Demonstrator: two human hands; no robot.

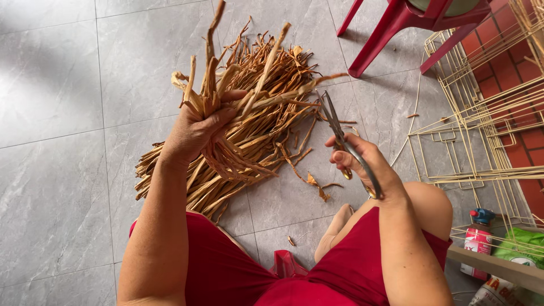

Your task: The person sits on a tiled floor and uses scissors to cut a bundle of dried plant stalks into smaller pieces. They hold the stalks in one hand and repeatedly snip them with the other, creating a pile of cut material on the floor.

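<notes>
Red clothing (226, 272) over folded legs, closest of all, beneath both forearms; seated low, probably to keep everything within reach. Grey tiled floor (51, 113) under and around both hands.

Beyond the left hand (195, 127), spread flat on the tiles: heaped dried leaf strips (266, 141), brown and curled, fanned out from the knees, likely so single strips can be drawn off. Well off to the right of the right hand (362, 164), stacked wire frames (481, 113), pale yellow, leaning together out of the working space. Farther away, above that hand, legs of a red plastic chair (396, 28).

Left hand raised above the heap, fingers and thumb wrapped tight around a bundle of strips (226, 85), ends upward and splayed, lower lengths hanging from the fist down to the heap; held high and turned toward the other hand, seemingly to offer the loose ends to the blades.

Right hand curled closed through the handles of long metal scissors (340, 133), blades nearly together, tips slanted up and left toward the bundle's outermost strip, just beside it. Whether touching, hard to tell.

Between the two hands, on the floor: small trimmed scraps (314, 181). Near the right elbow, a red-and-white spray can (477, 241) with a blue cap beside a green bag (524, 243).
</notes>
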